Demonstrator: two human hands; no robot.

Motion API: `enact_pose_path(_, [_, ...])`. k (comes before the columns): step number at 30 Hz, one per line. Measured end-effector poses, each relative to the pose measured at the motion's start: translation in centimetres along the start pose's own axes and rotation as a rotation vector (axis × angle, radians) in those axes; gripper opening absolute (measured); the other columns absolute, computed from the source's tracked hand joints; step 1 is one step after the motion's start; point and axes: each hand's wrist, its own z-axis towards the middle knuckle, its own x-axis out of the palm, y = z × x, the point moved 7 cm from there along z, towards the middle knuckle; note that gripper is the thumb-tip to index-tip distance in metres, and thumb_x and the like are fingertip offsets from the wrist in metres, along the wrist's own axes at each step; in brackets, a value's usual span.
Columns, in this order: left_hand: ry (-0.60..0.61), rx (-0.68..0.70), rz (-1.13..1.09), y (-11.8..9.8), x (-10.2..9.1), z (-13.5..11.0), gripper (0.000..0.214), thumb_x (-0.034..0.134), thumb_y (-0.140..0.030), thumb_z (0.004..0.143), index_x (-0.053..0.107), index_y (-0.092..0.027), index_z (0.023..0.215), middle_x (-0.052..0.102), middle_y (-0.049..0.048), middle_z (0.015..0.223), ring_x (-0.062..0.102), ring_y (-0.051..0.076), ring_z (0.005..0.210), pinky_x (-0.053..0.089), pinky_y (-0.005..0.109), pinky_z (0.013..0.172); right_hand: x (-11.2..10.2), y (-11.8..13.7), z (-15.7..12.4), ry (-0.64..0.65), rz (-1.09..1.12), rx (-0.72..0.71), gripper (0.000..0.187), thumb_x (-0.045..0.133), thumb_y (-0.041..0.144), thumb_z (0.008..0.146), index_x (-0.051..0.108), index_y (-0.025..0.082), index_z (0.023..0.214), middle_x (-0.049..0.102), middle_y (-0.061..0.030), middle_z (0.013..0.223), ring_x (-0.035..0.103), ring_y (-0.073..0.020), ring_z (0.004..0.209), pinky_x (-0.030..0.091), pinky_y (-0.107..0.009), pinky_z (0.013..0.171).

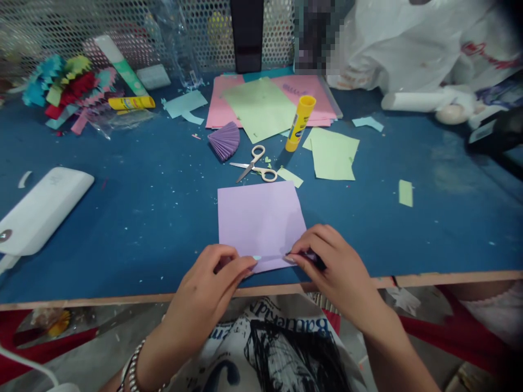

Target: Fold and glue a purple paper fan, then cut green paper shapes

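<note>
A sheet of light purple paper (pixel 259 218) lies on the blue table, close to its front edge. Along the sheet's near side runs a narrow strip that looks folded over. My left hand (pixel 216 280) pinches this near edge left of its middle, thumb and fingers pressed together. At the near right corner, my right hand (pixel 333 261) grips the same edge between thumb and fingertips. Just beyond the sheet are white-handled scissors (pixel 255 165) with blades apart, a pleated purple paper fan (pixel 224 140) and an upright yellow glue stick (pixel 301 124).
Green paper pieces (pixel 335 155) and stacked pink sheets (pixel 220 100) lie farther back. At left are a white power bank (pixel 49 207), a yellow cap (pixel 131 103) and colourful paper decorations (pixel 77 87). A white plastic bag (pixel 392 43) stands behind on the right. The table's wooden edge (pixel 122 299) runs beneath my wrists.
</note>
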Motion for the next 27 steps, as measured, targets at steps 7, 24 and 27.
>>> enact_pose_path(7, [-0.031,0.219,0.168,-1.0,-0.4,0.1,0.018,0.051,-0.013,0.085,0.06,-0.018,0.099,0.057,0.0055,0.088,0.049,0.017,0.083,0.041,0.031,0.072,0.0,-0.1,0.0,-0.032,-0.025,0.003,0.009,0.05,0.026,0.086,0.057,0.02,0.082,0.053,-0.0046,0.085,0.048,-0.0173,0.083,0.04,-0.03,0.069])
enact_pose_path(24, [0.052,0.119,-0.067,-1.2,-1.7,0.7,0.012,0.053,-0.019,0.085,0.061,-0.023,0.093,0.066,0.0001,0.089,0.053,0.015,0.086,0.039,0.031,0.078,-2.8,-3.7,-1.8,-0.553,0.746,0.153,0.017,0.041,0.03,0.089,0.051,0.026,0.102,0.056,-0.0069,0.104,0.055,-0.0205,0.101,0.046,-0.036,0.08])
enact_pose_path(27, [0.341,0.024,-0.511,-1.9,-1.6,-0.3,0.01,0.054,-0.022,0.085,0.061,-0.025,0.079,0.066,-0.0037,0.075,0.056,0.011,0.073,0.044,0.023,0.067,-2.7,-3.7,-1.6,-0.449,0.812,0.117,0.025,0.035,0.032,0.09,0.059,0.025,0.094,0.059,-0.0061,0.096,0.057,-0.0205,0.094,0.046,-0.035,0.076])
